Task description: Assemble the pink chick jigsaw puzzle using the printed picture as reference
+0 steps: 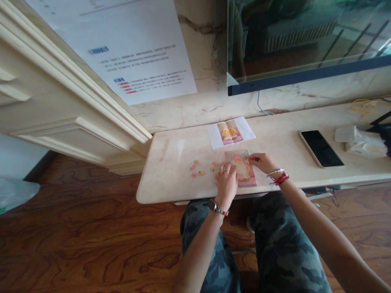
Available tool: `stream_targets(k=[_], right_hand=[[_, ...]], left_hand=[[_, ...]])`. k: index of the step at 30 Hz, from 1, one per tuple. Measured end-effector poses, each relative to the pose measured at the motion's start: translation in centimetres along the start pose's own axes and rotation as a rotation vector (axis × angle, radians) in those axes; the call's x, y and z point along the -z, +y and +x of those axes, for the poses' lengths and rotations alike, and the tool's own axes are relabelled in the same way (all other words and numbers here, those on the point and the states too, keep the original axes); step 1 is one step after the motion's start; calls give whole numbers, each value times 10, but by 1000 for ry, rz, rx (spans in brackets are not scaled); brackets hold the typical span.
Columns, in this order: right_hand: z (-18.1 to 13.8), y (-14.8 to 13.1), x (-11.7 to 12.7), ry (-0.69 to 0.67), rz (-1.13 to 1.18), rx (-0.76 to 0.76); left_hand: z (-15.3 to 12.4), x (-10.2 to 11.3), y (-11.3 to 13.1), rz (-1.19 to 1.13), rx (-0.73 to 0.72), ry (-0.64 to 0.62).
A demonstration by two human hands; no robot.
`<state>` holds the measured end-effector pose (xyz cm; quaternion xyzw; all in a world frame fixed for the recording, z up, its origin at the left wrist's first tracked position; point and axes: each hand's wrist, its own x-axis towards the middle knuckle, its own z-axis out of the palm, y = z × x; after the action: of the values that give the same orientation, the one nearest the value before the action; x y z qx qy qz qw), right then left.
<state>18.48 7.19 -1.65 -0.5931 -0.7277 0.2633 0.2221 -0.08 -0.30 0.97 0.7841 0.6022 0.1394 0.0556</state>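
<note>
A small pink jigsaw puzzle [242,171] lies on the pale marble shelf [171,179] in front of me. My left hand [226,182] rests flat on the puzzle's left edge, fingers stretched out. My right hand [263,162] sits at the puzzle's upper right corner with its fingers curled in a pinch; what they hold is too small to name. Several loose orange-pink pieces [197,168] lie scattered to the left of the puzzle. A printed reference picture [230,132] of a yellow cartoon figure lies just behind the puzzle.
A black phone [321,148] lies face up to the right, with crumpled white tissue [360,142] beyond it. A glass tank with a dark base [305,75] stands at the back. A printed sheet [128,44] hangs on the wall. Wooden floor lies below.
</note>
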Motion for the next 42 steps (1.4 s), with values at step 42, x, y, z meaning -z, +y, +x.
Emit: stream_targets(k=[42], right_hand=[[5,-15,-15,76,171,-218]], left_hand=[[15,-4,-8,49,-24,-51]])
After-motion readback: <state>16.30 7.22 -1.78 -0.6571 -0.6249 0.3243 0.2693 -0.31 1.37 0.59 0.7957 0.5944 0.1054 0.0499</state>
